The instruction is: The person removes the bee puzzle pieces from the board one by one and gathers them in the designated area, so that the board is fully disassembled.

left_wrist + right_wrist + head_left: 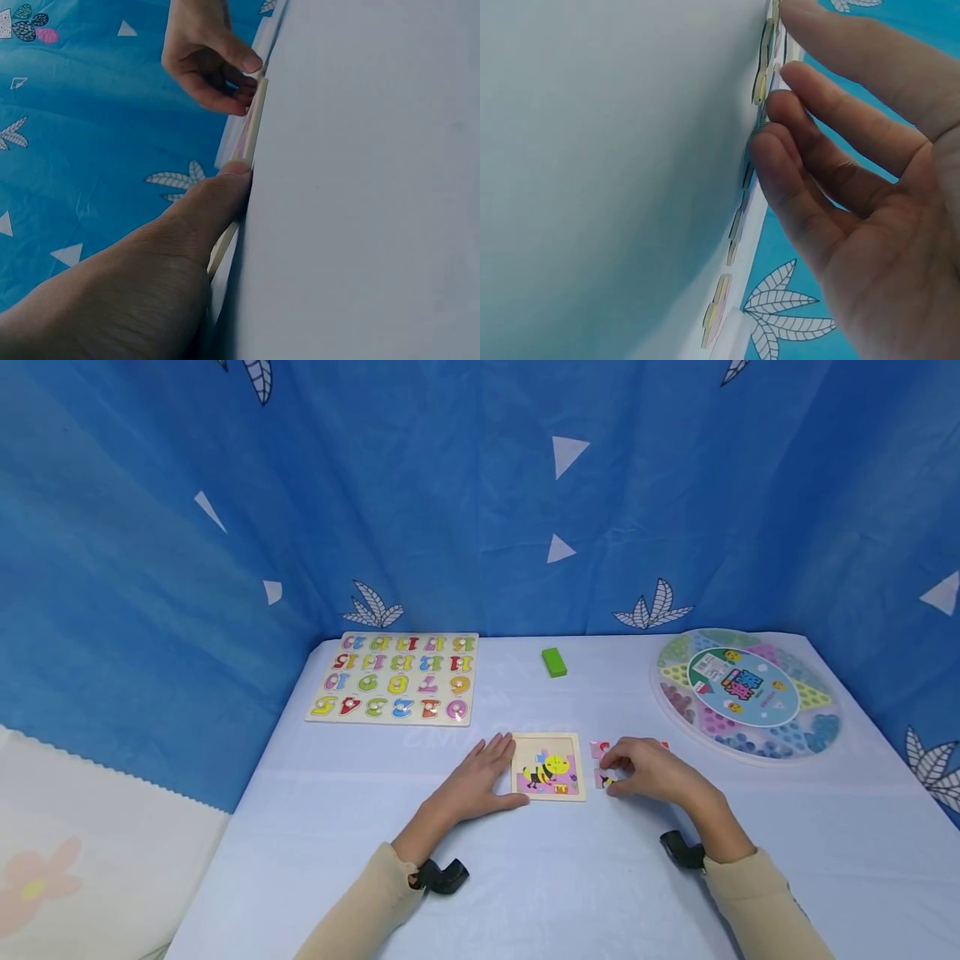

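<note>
A small square wooden puzzle board [546,737] lies on the table with a yellow-and-black bee picture on pink in its frame. My left hand [476,783] rests against its left side, fingers straight; in the left wrist view the thumb [236,169] touches the board's edge. Just right of the board, my right hand [652,768] reaches down to a puzzle piece [603,779] with pink and black on it. Thumb and index fingertip pinch its edges. Another pink-and-red piece [597,748] lies behind it. More loose pieces [717,311] show in the right wrist view, partly hidden by the hand.
A wooden number puzzle [393,681] lies at the back left. A green block [554,662] is at the back middle. At the back right stands a round clear case [738,752] with coloured compartments. A blue curtain [480,510] hangs behind the white table [525,893].
</note>
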{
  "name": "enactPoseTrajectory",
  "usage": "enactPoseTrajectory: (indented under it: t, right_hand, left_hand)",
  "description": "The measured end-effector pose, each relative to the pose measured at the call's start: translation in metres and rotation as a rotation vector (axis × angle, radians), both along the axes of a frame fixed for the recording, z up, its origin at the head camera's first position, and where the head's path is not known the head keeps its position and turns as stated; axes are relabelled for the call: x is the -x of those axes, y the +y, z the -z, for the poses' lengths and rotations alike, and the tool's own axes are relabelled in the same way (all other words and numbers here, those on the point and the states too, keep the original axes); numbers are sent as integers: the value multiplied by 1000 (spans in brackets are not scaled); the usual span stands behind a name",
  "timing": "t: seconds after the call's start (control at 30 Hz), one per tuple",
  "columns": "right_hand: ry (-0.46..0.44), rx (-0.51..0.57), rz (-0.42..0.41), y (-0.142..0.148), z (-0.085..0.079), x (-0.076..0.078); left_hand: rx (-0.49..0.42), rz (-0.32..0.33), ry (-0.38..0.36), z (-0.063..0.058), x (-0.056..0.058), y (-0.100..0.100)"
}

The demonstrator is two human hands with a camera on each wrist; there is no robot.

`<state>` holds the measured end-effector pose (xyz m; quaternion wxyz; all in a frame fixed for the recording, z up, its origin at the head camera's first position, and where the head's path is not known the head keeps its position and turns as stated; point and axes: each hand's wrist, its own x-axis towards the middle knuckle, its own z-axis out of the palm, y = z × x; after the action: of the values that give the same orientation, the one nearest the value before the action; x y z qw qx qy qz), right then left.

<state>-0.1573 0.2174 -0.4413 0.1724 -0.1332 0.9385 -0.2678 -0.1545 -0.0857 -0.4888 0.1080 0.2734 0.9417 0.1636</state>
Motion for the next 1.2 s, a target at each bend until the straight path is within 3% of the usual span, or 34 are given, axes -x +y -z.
enactPoseTrajectory:
  t: [0.37, 0.6, 1.2]
  right_hand:
    - [10, 23, -17, -16, -3, 3]
    - [36, 63, -81, -28, -1, 5]
    - [37, 53, -139, -63, -5, 18]
  left_hand:
    - [-10, -2, -1, 1, 0, 0]
    - [-13, -2, -1, 2, -1, 0]
    - [0, -3, 4, -2, -1, 0]
